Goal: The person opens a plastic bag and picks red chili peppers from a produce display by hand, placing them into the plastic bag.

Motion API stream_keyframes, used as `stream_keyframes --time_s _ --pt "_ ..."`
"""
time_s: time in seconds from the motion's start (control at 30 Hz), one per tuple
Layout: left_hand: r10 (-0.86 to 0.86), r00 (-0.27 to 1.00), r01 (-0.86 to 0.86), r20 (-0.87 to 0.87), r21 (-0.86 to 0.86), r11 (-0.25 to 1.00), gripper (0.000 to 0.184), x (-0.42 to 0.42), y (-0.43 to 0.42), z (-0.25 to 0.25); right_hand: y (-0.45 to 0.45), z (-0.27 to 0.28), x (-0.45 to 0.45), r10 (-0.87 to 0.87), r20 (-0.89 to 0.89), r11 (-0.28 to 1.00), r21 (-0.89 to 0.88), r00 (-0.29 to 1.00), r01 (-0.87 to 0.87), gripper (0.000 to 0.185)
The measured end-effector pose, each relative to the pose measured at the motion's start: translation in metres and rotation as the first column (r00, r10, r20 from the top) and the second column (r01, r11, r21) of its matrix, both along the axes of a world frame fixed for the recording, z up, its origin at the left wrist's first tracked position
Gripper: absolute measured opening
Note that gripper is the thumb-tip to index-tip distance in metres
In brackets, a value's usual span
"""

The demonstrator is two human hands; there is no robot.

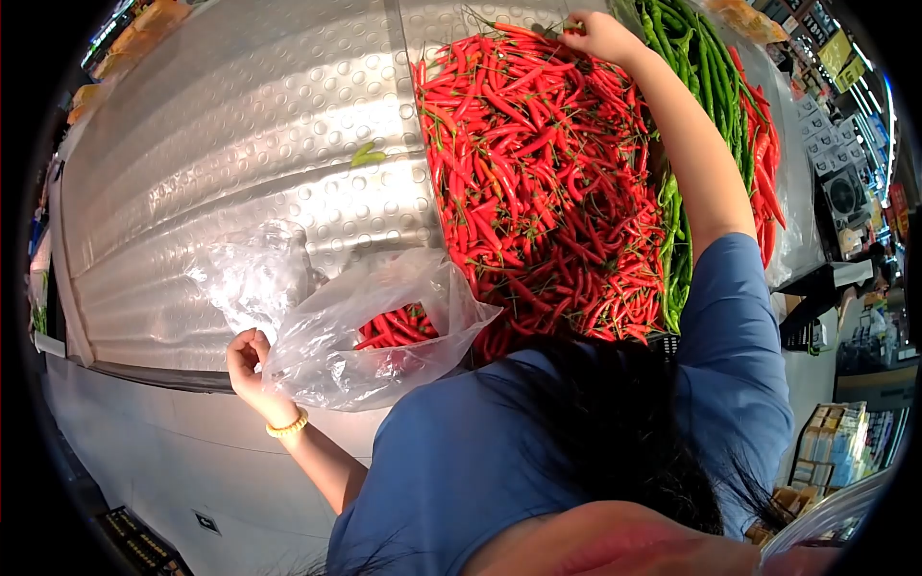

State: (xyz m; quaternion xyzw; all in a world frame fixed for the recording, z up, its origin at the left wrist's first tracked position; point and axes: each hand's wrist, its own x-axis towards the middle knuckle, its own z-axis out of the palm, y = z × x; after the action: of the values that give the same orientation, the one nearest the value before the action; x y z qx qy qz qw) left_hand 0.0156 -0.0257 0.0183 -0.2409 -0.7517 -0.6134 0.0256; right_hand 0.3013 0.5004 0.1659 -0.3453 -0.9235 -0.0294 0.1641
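A clear plastic bag (331,350) with red chili peppers (397,327) inside rests on the near edge of the metal counter, its mouth open. My left hand (250,365) is at the bag's left side, fingers curled in against its film; the exact grip is partly hidden. At the far edge of a big heap of red chili peppers (538,163), my right hand (603,40) has its fingers closed around a small chili pepper (574,29), of which only a bit shows. Longer red chilies (517,31) lie just left of that hand.
Long green peppers (706,82) lie right of the red heap, with larger red peppers (765,182) beyond them. A crumpled clear bag (252,274) sits on the dimpled metal counter (240,115). Small green pieces (367,156) lie near the heap's left divider. Shelves stand at the right.
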Motion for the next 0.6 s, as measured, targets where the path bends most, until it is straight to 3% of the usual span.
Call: stream_keyframes --time_s 0.07,0.13,0.17,0.27,0.37,0.47,0.5,0.6 --pt "-0.002 1.0 0.002 0.016 -0.001 1.0 0.01 0.0 -0.002 -0.001 0.018 -0.002 0.002 -0.021 -0.326 1.0 -0.021 0.945 0.015 0.035" --pt "-0.018 1.0 0.018 0.013 0.016 1.0 0.009 0.001 -0.002 -0.002 -0.002 0.008 -0.005 -0.223 -0.678 0.959 -0.282 0.7 0.032 0.026" --pt "-0.032 0.999 0.032 0.003 0.031 0.999 0.009 0.001 -0.001 -0.002 0.015 0.004 -0.005 -0.298 -0.727 0.94 -0.335 0.619 0.061 0.027" --pt "-0.044 0.999 0.044 -0.007 0.043 0.998 0.009 0.002 -0.002 -0.002 0.058 -0.017 0.007 -0.421 -0.838 0.811 -0.519 0.346 -0.271 0.036" --pt "-0.042 0.999 0.042 -0.008 0.051 0.998 0.009 0.001 -0.002 -0.003 0.074 -0.026 0.001 -0.598 -0.801 0.682 -0.536 0.043 -0.497 0.036" --pt "-0.055 0.998 0.053 0.015 0.067 0.996 0.009 0.003 -0.001 -0.001 0.042 -0.02 -0.012 -0.648 -0.758 0.603 -0.574 0.08 -0.554 0.033" --pt "-0.061 0.998 0.059 0.028 0.071 0.996 0.009 0.005 0.0 0.0 0.074 -0.029 -0.001 -0.635 -0.68 0.401 -0.696 0.367 -0.595 0.03" --pt "-0.078 0.996 0.073 0.048 0.086 0.994 0.009 0.008 0.003 0.004 0.061 -0.049 -0.024 -0.369 -0.788 0.679 -0.591 0.493 -0.436 0.026"
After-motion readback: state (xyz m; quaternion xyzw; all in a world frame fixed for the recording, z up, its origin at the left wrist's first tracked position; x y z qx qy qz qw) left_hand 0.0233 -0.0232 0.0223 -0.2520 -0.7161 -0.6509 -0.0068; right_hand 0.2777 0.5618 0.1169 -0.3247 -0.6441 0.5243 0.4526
